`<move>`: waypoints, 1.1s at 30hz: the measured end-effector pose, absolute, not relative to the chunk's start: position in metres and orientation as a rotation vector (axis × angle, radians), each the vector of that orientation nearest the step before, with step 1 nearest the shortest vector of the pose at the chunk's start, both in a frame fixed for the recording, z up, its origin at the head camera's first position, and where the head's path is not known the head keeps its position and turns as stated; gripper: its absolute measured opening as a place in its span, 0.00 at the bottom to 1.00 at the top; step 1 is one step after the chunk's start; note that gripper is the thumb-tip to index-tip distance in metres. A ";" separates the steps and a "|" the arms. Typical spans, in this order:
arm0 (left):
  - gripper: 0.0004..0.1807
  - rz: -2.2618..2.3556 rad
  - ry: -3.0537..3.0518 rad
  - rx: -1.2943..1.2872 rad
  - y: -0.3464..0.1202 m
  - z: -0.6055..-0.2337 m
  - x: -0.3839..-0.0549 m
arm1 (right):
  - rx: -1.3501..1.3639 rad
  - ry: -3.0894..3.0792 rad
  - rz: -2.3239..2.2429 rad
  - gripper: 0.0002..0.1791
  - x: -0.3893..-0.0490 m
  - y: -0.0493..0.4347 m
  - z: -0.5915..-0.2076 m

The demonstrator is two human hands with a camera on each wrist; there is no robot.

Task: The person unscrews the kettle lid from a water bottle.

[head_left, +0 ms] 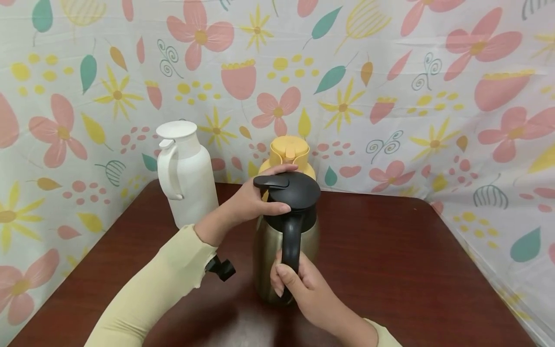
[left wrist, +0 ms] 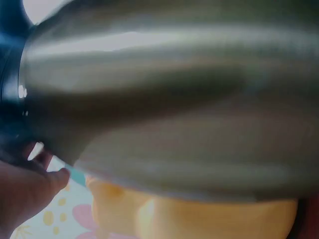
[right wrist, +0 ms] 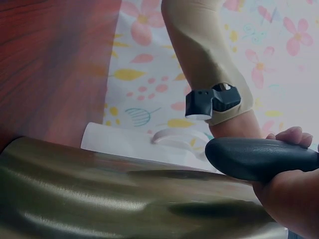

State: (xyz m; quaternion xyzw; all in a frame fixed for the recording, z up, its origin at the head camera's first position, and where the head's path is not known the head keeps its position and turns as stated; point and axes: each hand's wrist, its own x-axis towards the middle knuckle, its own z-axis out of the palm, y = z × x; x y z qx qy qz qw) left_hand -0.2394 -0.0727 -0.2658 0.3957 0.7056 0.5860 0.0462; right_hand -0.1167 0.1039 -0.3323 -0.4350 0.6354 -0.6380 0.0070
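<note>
A bronze-coloured metal thermos jug with a black lid stands upright in front of me, its black handle facing me. My right hand grips the lower part of that handle, with the fingers wrapped round it and the thumb at the front. Up at the lid, my left hand holds the jug's top from the left, the thumb in front and the fingers reaching behind. In the left wrist view the jug's body fills most of the picture, and part of the left hand shows by the neck.
Directly behind the bronze jug stands a yellow jug, mostly hidden by it. A white thermos jug is at the back left. All stand on a dark red-brown table, with a flower-patterned cloth hanging behind.
</note>
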 end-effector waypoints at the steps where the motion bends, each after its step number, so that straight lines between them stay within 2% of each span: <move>1: 0.59 1.813 2.169 1.206 -0.072 -0.267 -0.238 | -1.358 1.987 -1.996 0.10 -0.116 0.104 -0.332; 5: 0.47 1.890 2.239 1.170 -0.069 -0.270 -0.233 | -1.351 1.987 -1.996 0.10 -0.116 0.104 -0.332; 9: 0.41 1.930 2.296 1.122 -0.065 -0.270 -0.228 | -1.341 1.982 -2.000 0.10 -0.116 0.105 -0.332; 20: 0.39 2.109 2.455 0.916 -0.050 -0.274 -0.203 | -1.340 1.981 -2.015 0.09 -0.115 0.106 -0.334; 28: 0.42 2.190 2.524 0.855 -0.045 -0.280 -0.196 | -1.359 1.989 -2.013 0.08 -0.116 0.106 -0.334; 31: 0.49 2.115 2.433 0.909 -0.053 -0.280 -0.200 | -1.364 1.991 -2.008 0.08 -0.116 0.106 -0.334; 33: 0.58 2.039 2.366 0.998 -0.062 -0.279 -0.205 | -1.363 1.986 -1.999 0.08 -0.116 0.105 -0.334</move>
